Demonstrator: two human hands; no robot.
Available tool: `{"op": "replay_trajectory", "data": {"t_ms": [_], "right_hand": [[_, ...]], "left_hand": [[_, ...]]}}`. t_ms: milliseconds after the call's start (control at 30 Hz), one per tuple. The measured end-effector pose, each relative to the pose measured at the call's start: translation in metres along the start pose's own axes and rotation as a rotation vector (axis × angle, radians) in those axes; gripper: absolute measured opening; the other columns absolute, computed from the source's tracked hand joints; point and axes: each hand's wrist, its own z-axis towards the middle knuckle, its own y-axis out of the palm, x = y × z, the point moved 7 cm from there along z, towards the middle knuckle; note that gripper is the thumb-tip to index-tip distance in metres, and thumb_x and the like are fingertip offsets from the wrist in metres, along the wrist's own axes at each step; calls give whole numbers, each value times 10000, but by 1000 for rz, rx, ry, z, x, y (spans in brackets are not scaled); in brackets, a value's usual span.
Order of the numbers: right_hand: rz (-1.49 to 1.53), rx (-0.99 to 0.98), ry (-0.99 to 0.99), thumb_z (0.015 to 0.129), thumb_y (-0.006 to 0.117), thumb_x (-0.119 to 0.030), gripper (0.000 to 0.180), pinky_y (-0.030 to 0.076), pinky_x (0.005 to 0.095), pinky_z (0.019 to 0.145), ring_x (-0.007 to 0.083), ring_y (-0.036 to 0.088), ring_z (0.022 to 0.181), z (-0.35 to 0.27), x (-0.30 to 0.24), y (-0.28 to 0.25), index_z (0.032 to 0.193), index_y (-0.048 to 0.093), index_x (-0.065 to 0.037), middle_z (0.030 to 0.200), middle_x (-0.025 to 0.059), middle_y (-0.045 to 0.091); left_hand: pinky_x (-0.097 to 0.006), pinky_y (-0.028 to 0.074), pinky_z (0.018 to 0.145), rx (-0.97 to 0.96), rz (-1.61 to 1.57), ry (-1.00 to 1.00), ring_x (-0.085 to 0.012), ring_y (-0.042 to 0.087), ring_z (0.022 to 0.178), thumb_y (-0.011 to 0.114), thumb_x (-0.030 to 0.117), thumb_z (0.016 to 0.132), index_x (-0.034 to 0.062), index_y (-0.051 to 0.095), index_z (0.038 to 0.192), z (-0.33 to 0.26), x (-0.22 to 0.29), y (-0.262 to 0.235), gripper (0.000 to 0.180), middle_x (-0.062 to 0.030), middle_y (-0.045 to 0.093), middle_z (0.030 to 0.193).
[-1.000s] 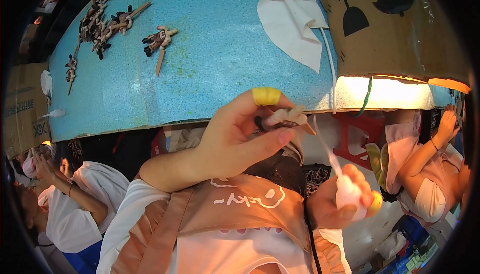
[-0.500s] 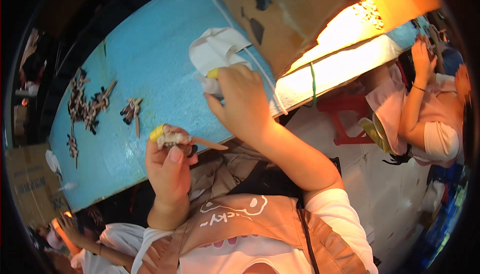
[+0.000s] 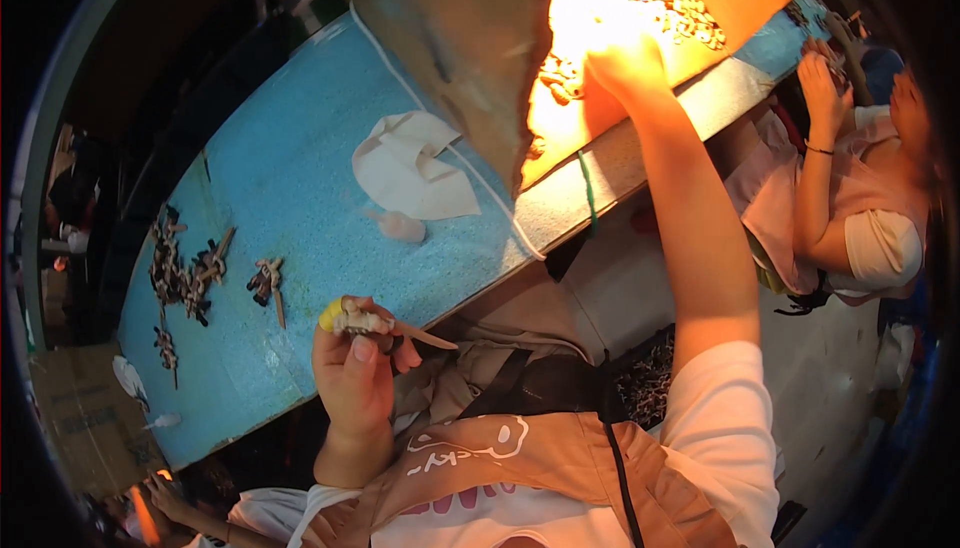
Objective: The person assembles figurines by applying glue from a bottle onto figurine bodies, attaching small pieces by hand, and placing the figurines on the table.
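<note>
In the head view, the left hand at seven o'clock pinches a small stick piece just off the blue worktop, holding it up close to see. The right hand at one o'clock reaches into the bright-lit box; I cannot tell its grip.

The right hand is washed out by the orange glare inside the lit cardboard box, so its fingers and whatever they touch cannot be told. The small piece in the left hand is too small to identify (a thin stick pokes out).
</note>
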Motion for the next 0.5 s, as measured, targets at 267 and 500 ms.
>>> {"op": "replay_trajectory", "data": {"t_ms": [267, 500], "right_hand": [[112, 706, 0, 723, 480, -99, 175, 455, 411, 658, 345, 565, 756, -13, 15, -26, 847, 579, -26, 802, 203, 596], [1619, 532, 115, 693, 641, 67, 180, 438, 234, 668, 117, 511, 738, -161, -48, -71, 839, 563, -4, 800, 52, 544]], "left_hand": [[-290, 455, 629, -92, 3, -79, -204, 569, 765, 551, 128, 839, 10, 419, 1158, -12, -10, 18, 365, -103, 555, 979], [-273, 435, 780, -153, -120, -291, -160, 549, 903, 601, 38, 791, 5, 465, 1136, -7, -18, 27, 373, -107, 559, 1015]]}}
